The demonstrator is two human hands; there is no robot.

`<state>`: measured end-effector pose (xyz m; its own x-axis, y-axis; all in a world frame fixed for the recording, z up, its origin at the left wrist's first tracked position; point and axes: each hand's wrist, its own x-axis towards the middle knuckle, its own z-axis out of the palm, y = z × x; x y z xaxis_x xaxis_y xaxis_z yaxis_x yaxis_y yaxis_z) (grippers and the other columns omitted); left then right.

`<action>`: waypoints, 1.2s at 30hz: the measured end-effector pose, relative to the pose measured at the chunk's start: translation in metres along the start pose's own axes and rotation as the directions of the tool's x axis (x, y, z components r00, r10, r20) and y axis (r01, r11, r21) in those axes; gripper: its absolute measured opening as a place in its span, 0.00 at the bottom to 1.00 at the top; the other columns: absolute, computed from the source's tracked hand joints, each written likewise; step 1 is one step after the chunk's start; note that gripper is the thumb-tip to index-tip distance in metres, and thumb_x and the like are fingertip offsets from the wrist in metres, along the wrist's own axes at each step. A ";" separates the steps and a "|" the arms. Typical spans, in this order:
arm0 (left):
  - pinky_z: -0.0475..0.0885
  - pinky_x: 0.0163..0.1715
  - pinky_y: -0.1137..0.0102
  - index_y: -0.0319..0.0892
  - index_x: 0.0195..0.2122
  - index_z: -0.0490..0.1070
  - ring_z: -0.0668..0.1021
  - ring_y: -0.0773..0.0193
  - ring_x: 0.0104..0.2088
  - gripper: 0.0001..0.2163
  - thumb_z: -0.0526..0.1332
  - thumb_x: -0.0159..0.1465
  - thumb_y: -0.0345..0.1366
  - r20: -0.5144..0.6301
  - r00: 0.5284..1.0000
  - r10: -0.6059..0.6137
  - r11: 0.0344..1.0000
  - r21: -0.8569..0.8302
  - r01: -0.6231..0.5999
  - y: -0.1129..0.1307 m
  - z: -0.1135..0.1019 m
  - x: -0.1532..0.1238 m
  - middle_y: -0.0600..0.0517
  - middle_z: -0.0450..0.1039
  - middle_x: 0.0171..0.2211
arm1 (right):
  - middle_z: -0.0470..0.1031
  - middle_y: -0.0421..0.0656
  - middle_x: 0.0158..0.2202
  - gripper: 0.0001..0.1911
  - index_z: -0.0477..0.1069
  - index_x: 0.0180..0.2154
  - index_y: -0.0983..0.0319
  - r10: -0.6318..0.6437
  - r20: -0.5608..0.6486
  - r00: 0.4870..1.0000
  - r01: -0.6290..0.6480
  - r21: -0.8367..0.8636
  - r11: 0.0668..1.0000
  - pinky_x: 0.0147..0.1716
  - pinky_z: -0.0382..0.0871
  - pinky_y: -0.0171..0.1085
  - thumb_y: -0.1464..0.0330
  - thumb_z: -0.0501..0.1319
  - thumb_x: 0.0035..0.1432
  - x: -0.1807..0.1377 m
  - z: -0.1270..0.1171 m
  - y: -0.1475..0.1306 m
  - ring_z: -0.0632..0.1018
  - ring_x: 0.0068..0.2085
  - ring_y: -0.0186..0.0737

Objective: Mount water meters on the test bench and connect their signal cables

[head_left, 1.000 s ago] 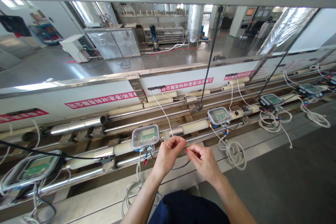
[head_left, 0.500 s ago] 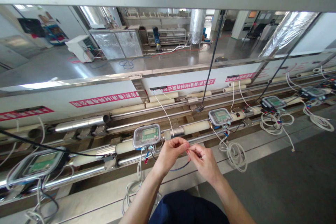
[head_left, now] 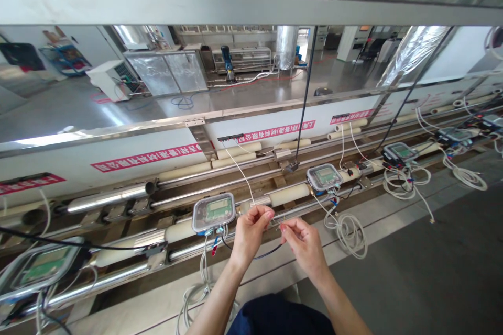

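Observation:
My left hand (head_left: 251,233) and my right hand (head_left: 304,243) are held close together over the bench rail, both pinched on a thin wire. A white wire (head_left: 241,172) runs from my left fingers up to a black bar on the back panel. A dark cable (head_left: 271,251) sags beneath my hands. Just left of my left hand sits a meter with a clear cover and green board (head_left: 214,212), mounted on the steel pipe (head_left: 113,199), red and blue leads hanging under it.
More clear-cover meters sit along the pipe line: (head_left: 324,177) to the right, (head_left: 398,153) further right, (head_left: 39,267) at lower left. Coiled white cables (head_left: 348,230) lie on the bench edge. A glass panel and steel frame (head_left: 236,8) rise behind. Grey floor lies at right.
My hands have stayed pinched together on the wire with small finger shifts. The view has tilted slightly, so the bench sits a little lower and to the left.

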<state>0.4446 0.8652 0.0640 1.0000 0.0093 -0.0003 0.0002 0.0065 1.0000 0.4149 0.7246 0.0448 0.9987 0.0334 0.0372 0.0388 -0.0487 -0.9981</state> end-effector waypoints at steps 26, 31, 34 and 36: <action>0.67 0.35 0.75 0.39 0.39 0.68 0.73 0.68 0.32 0.13 0.66 0.54 0.36 0.004 0.996 0.091 0.992 -0.085 -0.090 -0.004 -0.015 0.039 0.54 0.69 0.31 | 0.72 0.39 0.23 0.13 0.69 0.32 0.62 0.003 -0.186 0.983 0.018 0.111 0.994 0.18 0.58 0.30 0.59 0.58 0.57 0.008 0.013 -0.012 0.64 0.20 0.29; 0.68 0.37 0.75 0.39 0.35 0.71 0.74 0.67 0.35 0.11 0.68 0.52 0.35 -0.029 0.999 0.028 0.978 -0.207 -0.033 0.001 -0.028 0.011 0.52 0.72 0.34 | 0.73 0.40 0.24 0.11 0.70 0.32 0.62 -0.107 -0.174 0.979 0.111 0.010 0.994 0.26 0.64 0.32 0.61 0.58 0.58 0.002 0.022 -0.020 0.71 0.25 0.33; 0.70 0.38 0.73 0.38 0.39 0.71 0.75 0.65 0.35 0.15 0.68 0.51 0.35 -0.048 0.999 0.009 0.973 -0.229 -0.020 0.004 -0.028 0.003 0.50 0.74 0.35 | 0.73 0.40 0.23 0.10 0.70 0.31 0.62 -0.147 -0.165 0.975 0.142 -0.040 0.989 0.26 0.65 0.31 0.62 0.57 0.58 -0.002 0.025 -0.026 0.72 0.26 0.33; 0.71 0.37 0.72 0.38 0.40 0.70 0.76 0.64 0.34 0.15 0.68 0.52 0.35 -0.032 0.999 -0.014 0.966 -0.260 0.006 0.007 -0.027 -0.001 0.48 0.75 0.35 | 0.73 0.40 0.23 0.09 0.70 0.31 0.62 -0.167 -0.164 0.972 0.157 -0.070 0.985 0.25 0.64 0.31 0.62 0.58 0.58 -0.004 0.026 -0.030 0.72 0.25 0.32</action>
<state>0.4432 0.8920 0.0704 0.9990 0.0412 -0.0149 0.0034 0.2666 0.9638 0.4094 0.7520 0.0730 0.9698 -0.1230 0.2106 0.1972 -0.1125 -0.9739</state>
